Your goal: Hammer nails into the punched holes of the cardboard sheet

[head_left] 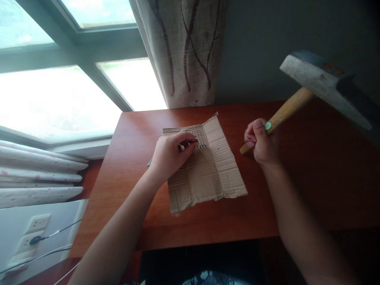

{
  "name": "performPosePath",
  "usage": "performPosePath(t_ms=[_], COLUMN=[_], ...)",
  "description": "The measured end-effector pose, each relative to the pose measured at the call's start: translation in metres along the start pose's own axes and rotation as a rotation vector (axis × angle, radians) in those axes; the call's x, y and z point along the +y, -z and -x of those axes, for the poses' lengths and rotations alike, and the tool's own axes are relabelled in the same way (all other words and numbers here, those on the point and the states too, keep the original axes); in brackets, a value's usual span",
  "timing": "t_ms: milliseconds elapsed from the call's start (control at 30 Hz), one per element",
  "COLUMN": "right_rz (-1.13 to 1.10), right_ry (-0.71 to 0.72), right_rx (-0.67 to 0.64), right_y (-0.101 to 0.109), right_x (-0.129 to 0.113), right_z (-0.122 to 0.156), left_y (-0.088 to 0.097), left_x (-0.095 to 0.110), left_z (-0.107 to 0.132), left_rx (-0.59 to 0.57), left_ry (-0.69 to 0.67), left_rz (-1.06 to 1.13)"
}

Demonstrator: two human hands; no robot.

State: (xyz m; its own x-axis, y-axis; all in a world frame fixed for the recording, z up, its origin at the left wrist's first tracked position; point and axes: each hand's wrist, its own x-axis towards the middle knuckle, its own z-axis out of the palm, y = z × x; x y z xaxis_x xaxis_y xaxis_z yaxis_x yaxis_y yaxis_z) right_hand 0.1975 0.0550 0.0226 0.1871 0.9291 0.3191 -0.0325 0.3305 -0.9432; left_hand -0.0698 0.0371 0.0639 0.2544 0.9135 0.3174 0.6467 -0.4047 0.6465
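Cardboard: it [204, 174] lies flat-ish on the bench [208, 225], towards the left edge, just short of the near edge.
Dotted grid: rows of dark dots [201, 135] cover a patch near the cardboard's far edge; you can judge that much laid out, but whether they are holes or marks is unclear.
Small pieces: a line of them [203, 147], perhaps nails, runs along the grid's near side, so the work looks partway; your fingers hide the rest, so no count is possible.
Left hand: your left hand [171, 153] has its thumb and index finger pinched on a small grey piece at the grid.
Right hand: your right hand [263, 140] wraps firmly around the hammer [303, 93], head raised towards the bench's far right corner; no blow is landing.
Left over: thin metal rods [149, 162] lie loose beside the cardboard, apparently unused.
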Motion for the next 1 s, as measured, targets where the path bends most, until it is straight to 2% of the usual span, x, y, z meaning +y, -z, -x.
performPosePath(t_ms=[267,400,500,667,800,867,1000], right_rz=[0.086,0.087,0.079,0.144,0.355,0.541,0.971], right_ry=[0.022,0.1,0.126,-0.036,-0.182,-0.187,-0.072], right_rx=[0.009,0.082,0.072,-0.135,-0.271,-0.343,-0.493], right_y=[-0.001,-0.004,-0.003,0.011,0.029,0.036,0.038], right_x=[0.002,0.001,0.0,-0.015,-0.046,-0.066,-0.103], right_z=[0.0,0.002,0.003,0.006,0.011,0.013,0.01], left_y=[-0.002,-0.003,-0.002,-0.002,-0.004,-0.005,-0.005], left_x=[-0.001,-0.003,-0.004,-0.004,-0.003,-0.003,-0.003], left_z=[0.001,0.001,0.001,0.0,0.0,0.0,0.0], left_rx=[-0.01,-0.01,-0.026,-0.03,-0.022,-0.022,-0.027], left_ry=[-0.006,-0.002,-0.006,-0.003,-0.006,-0.009,-0.022], left_rz=[-0.019,0.011,0.014,-0.003,-0.015,-0.021,-0.022])
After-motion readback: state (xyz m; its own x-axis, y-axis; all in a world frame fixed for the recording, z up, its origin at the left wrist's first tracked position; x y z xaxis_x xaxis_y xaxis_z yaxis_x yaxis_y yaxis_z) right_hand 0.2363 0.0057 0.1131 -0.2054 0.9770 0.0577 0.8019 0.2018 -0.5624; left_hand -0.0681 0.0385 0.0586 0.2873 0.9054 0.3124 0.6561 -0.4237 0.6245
